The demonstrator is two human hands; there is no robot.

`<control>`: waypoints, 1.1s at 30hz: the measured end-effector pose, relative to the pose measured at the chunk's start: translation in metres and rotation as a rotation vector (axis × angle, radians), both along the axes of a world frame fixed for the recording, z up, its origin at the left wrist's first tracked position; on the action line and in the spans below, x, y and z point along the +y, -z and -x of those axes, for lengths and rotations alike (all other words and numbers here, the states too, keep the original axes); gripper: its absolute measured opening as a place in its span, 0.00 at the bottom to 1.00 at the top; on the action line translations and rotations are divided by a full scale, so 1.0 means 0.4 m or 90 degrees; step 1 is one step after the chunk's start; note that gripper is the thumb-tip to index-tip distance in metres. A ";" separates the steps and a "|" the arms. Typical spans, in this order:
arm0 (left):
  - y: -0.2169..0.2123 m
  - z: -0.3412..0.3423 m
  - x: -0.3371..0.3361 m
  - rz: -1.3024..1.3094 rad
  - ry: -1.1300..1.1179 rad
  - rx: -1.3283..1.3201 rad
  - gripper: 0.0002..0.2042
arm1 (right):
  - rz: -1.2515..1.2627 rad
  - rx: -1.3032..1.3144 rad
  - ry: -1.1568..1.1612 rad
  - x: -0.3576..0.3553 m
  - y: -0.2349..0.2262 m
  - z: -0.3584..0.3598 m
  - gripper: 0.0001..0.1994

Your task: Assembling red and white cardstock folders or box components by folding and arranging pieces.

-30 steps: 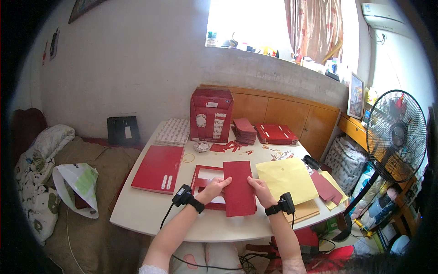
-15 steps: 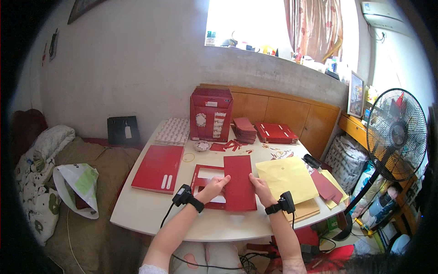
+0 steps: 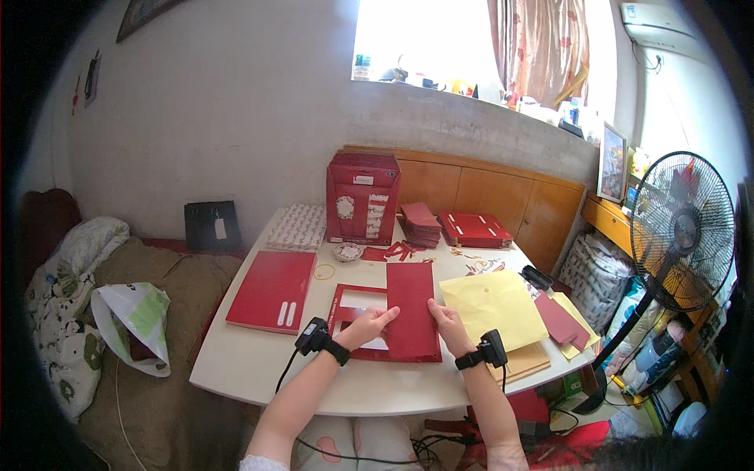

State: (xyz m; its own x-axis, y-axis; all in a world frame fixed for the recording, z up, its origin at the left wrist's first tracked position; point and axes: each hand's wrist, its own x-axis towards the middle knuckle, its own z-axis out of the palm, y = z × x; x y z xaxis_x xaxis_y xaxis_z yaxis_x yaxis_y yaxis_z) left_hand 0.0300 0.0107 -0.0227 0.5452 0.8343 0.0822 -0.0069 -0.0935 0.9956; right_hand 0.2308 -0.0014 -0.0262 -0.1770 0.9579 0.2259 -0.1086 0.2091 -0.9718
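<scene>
My left hand (image 3: 371, 328) and my right hand (image 3: 451, 328) hold a plain dark-red rectangular card (image 3: 411, 302) by its two long sides, thumbs on top. It is over the right part of a red cardboard sheet with cut-out windows (image 3: 381, 355), which lies on the white table and is partly hidden by the card and my left hand. Whether the two touch I cannot tell. Left of them lies a stack of larger red sheets (image 3: 271, 286) with two white slots. A yellow sheet (image 3: 495, 310) lies just beyond my right hand.
An upright row of red printed boxes (image 3: 361, 208) stands at the table's back, beside stacked dark-red cards (image 3: 420, 226) and red flat pieces (image 3: 475, 228). Red scraps (image 3: 399, 251) and a small bowl (image 3: 346, 251) lie before them. A black fan (image 3: 683, 228) stands right of the table (image 3: 236, 369).
The red card has shifted slightly away from me over the windowed sheet, baring more of that sheet's near edge. Both hands keep hold of it and have hardly moved.
</scene>
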 end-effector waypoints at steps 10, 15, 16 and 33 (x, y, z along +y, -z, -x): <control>-0.025 -0.004 -0.020 0.007 -0.068 0.005 0.19 | 0.042 -0.012 -0.069 -0.036 -0.043 0.006 0.17; -0.020 -0.009 -0.011 0.028 0.003 0.039 0.18 | 0.023 -0.012 -0.047 0.015 0.019 -0.026 0.17; -0.014 -0.005 -0.007 0.028 0.002 0.039 0.18 | 0.024 0.026 -0.034 0.016 0.020 -0.022 0.17; -0.017 0.000 -0.005 0.025 0.000 0.011 0.18 | 0.058 0.024 -0.064 0.015 0.017 -0.021 0.16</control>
